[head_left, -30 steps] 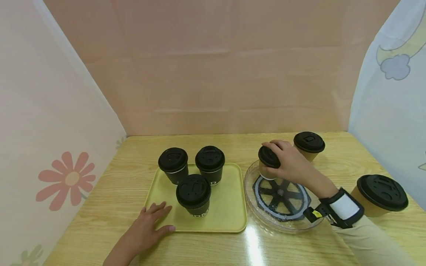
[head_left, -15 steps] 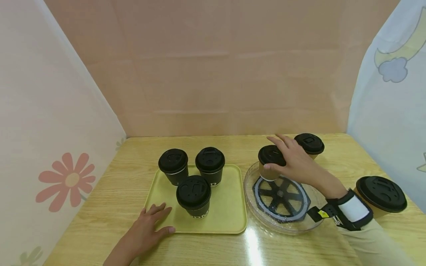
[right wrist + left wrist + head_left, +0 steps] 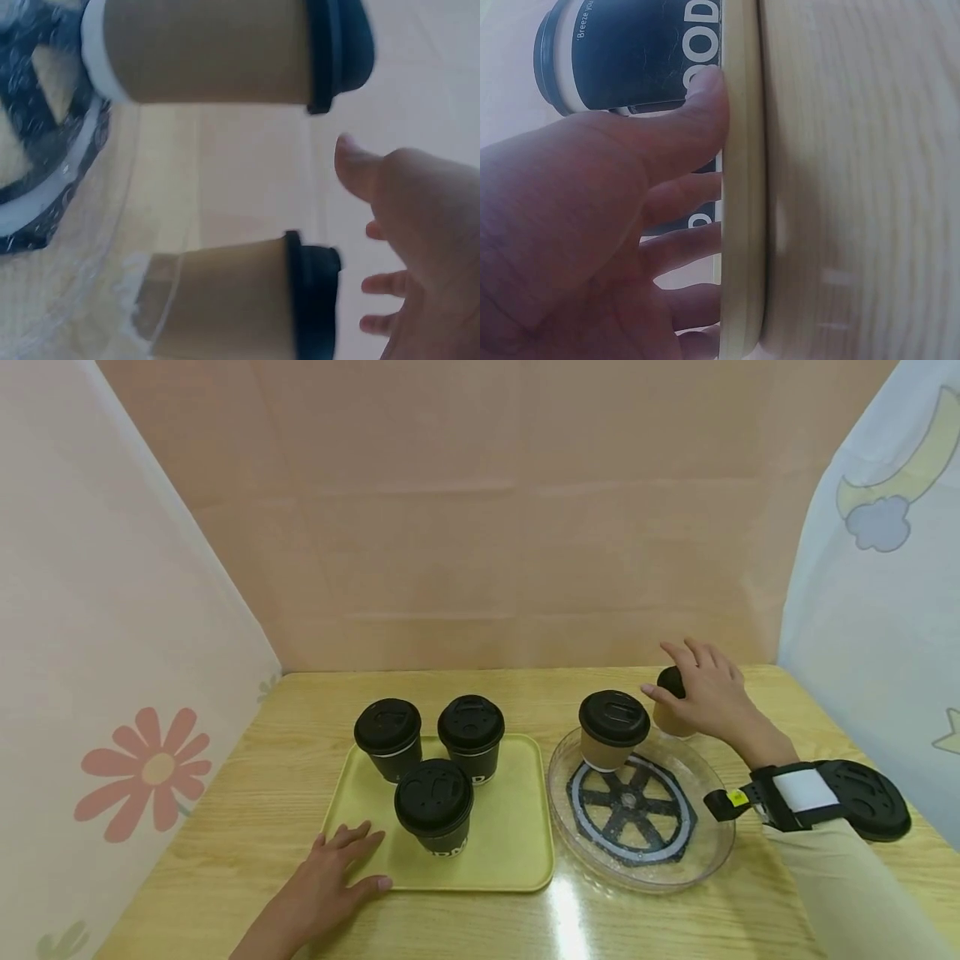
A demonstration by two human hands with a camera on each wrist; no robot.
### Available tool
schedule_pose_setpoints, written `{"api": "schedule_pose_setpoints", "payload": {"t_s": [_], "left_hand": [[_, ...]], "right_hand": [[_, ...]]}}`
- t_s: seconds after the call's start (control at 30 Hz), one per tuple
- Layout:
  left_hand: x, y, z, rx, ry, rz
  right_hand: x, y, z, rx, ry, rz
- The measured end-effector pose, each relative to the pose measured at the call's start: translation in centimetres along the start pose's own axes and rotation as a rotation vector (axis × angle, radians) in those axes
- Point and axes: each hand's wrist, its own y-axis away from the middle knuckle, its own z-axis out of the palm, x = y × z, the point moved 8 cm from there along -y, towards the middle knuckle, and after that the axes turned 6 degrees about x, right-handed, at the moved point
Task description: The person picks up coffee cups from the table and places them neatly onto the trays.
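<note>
My left hand (image 3: pixel 326 877) rests with relaxed, spread fingers on the front left corner of the yellow tray (image 3: pixel 513 852). Three black lidded coffee cups (image 3: pixel 435 806) stand upright on that tray. In the right wrist view my right hand (image 3: pixel 431 247) reaches with loose fingers above the black lid of a brown coffee cup (image 3: pixel 225 300), a gap showing between them. In the head view this hand partly hides that cup, which stands behind the round clear dish (image 3: pixel 708 860). Another brown coffee cup (image 3: pixel 609 752) stands upright at the dish's back left.
A black spoked wheel pattern (image 3: pixel 633 810) shows in the dish. Another black-lidded cup (image 3: pixel 873 802) stands at the right, partly behind my wrist strap (image 3: pixel 802 795). The wooden table (image 3: pixel 247 760) ends at a tan backdrop (image 3: pixel 450 527), with white cloth on both sides.
My right hand has let go of the brown coffee cup in the dish and moved right and back to the cup behind it. The left hand has stayed on the tray.
</note>
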Motion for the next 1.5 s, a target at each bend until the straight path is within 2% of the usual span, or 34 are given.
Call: {"api": "schedule_pose_setpoints", "payload": {"t_s": [0.13,0.3,0.43,0.57,0.83,1.17,1.33,1.5], "left_hand": [[0.0,-0.1,0.0,-0.003,0.011,-0.021],[-0.1,-0.1,0.1,-0.01,0.006,-0.035],[-0.1,-0.1,0.1,-0.01,0.005,-0.035],[0.0,-0.1,0.1,-0.007,0.007,-0.028],[0.0,-0.1,0.1,-0.016,0.011,-0.036],[0.1,-0.1,0.0,-0.004,-0.014,-0.008],[0.2,-0.1,-0.2,0.012,-0.012,0.012],[0.1,-0.2,0.0,-0.012,-0.012,0.0]], "right_hand": [[1.7,0.0,1.2,-0.075,0.026,0.078],[2.5,0.1,2.1,-0.119,0.054,0.066],[2.8,0.4,2.2,-0.116,0.069,0.055],[2.4,0.6,1.4,-0.052,0.089,0.047],[-0.7,2.1,-2.8,0.163,0.146,-0.035],[-5.1,5.7,-7.4,0.338,0.212,-0.202],[-7.3,8.0,-8.2,0.336,0.166,-0.269],[-10.0,10.3,-7.1,0.317,0.108,-0.334]]}}
